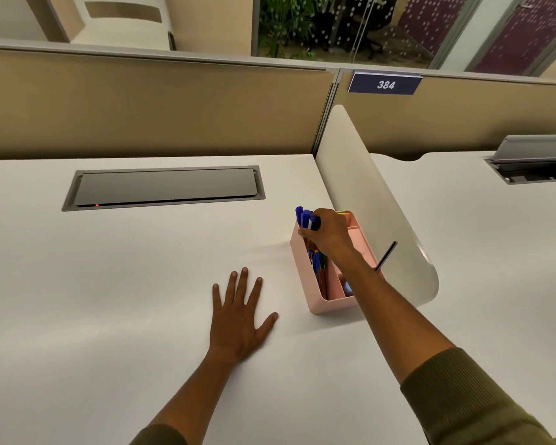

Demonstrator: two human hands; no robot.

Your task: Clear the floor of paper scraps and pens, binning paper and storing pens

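While the left hand [240, 319] lies flat and spread on the desk [109, 284], the right hand [326, 234], clamped round blue pens [304, 216], should lower them straight into the pink organiser's [316, 305] long slot before letting go.

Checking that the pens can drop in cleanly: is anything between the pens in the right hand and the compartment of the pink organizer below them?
Nothing visible blocks them. The right hand holds the blue pens directly over the long compartment of the pink organizer, which already holds several pens but looks open at the top.

Right hand [326, 234] gripping blue pens [305, 217] over pink organizer [320, 305], left hand [239, 319] flat on desk [109, 284]
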